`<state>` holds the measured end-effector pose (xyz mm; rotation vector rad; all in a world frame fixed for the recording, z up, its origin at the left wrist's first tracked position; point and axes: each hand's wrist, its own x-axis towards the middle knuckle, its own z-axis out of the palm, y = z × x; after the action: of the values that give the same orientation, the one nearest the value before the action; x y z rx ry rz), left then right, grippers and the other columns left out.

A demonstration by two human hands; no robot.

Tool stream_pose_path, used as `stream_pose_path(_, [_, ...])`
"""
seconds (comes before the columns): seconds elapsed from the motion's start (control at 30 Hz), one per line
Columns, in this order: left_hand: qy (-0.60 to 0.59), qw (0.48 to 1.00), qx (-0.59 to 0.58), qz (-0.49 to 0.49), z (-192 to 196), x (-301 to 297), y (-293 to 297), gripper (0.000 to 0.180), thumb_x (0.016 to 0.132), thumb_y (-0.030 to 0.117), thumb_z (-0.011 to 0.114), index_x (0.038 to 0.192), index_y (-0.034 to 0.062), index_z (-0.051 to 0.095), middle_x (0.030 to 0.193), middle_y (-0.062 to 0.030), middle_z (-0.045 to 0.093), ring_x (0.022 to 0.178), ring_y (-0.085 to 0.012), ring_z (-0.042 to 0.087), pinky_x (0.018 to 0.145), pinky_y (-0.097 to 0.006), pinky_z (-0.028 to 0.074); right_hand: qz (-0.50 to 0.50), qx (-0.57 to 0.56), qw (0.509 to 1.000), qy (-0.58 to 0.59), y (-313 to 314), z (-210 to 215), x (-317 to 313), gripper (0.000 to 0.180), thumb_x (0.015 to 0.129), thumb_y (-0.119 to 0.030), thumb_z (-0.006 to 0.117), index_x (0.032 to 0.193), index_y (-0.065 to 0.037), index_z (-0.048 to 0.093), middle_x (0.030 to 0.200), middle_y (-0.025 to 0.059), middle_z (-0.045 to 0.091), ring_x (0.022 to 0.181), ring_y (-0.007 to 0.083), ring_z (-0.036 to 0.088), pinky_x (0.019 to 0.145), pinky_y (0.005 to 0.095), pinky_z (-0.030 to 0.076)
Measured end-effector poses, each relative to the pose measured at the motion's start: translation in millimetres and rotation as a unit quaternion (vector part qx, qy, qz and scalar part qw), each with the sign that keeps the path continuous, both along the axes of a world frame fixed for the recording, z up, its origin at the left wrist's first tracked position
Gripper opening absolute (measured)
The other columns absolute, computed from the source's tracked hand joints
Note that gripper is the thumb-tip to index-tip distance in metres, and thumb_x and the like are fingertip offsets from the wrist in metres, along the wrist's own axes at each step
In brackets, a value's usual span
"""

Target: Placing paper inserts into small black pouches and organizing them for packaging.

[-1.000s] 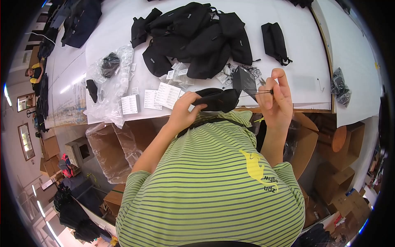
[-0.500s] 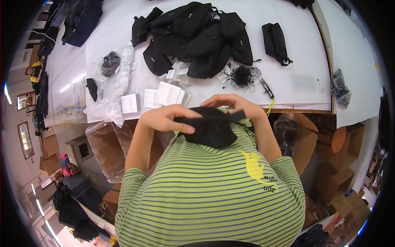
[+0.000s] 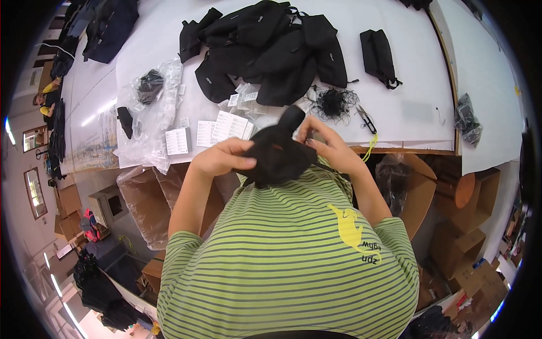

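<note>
A small black fabric pouch [image 3: 276, 157] is held in front of my chest, just off the table's front edge. My left hand [image 3: 227, 156] grips its left side, the thumb on the near face. My right hand [image 3: 334, 150] has its fingers curled in at the pouch's right edge; their tips are partly hidden. A dark strap or flap [image 3: 292, 118] sticks up from the pouch's far side. Beyond it, a heap of black pouches [image 3: 265, 51] lies on the table, and one more black pouch [image 3: 378, 56] lies apart on the right.
White printed cards [image 3: 228, 129] lie in front of the heap, near a clear plastic bag [image 3: 161, 113]. A tangle of black cords [image 3: 333, 104] is beside thread snips [image 3: 366, 120] on the white table [image 3: 418, 121]. Cardboard boxes [image 3: 468, 192] stand below on the right. A person [image 3: 48, 99] is far left.
The pouch has turned in my hands and shifted away from my chest; its strap or flap, which pointed right, now points up. My right hand has moved slightly nearer and its fingers curl more.
</note>
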<state>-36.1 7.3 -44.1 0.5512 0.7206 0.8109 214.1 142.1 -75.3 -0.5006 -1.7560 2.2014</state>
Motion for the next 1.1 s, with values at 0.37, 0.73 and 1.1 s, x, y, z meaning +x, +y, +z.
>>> stream_pose_path(0.37, [0.18, 0.983, -0.037, 0.019, -8.2, -26.9, -8.9, 0.038, 0.087, 0.011, 0.06, 0.121, -0.0018, 0.052, 0.107, -0.0032, 0.062, 0.095, -0.008, 0.058, 0.089, -0.023, 0.042, -0.103, 0.029, 0.992, -0.074, 48.1, 24.0, 57.9, 0.032, 0.08, 0.004, 0.058, 0.109, -0.005, 0.046, 0.084, 0.0058, 0.059, 0.08, 0.0129, 0.055, 0.075, 0.0251, 0.043])
stream_pose_path(0.73, [0.373, 0.927, 0.028, 0.03, 30.5, 3.6, -16.4, 0.027, 0.087, 0.017, 0.062, 0.104, -0.0028, 0.058, 0.082, -0.0011, 0.058, 0.078, -0.0066, 0.048, 0.071, -0.023, 0.042, -0.36, -0.349, 0.833, 0.235, 52.6, -20.2, 22.5, 0.019, 0.088, -0.017, 0.061, 0.075, -0.003, 0.058, 0.065, 0.0022, 0.051, 0.06, 0.0117, 0.044, 0.058, 0.0249, 0.037])
stream_pose_path(1.1, [0.462, 0.862, 0.184, -0.099, 68.7, 29.0, -8.9, 0.024, 0.087, 0.024, 0.061, 0.094, 0.0028, 0.053, 0.057, -0.0149, 0.043, 0.047, -0.0248, 0.039, 0.048, -0.031, 0.035, -0.359, -0.283, 0.886, 0.078, 29.7, 1.7, -44.9, 0.044, 0.098, -0.04, 0.036, 0.071, -0.008, 0.051, 0.042, -0.0011, 0.029, 0.037, 0.0083, 0.027, 0.037, 0.0241, 0.021])
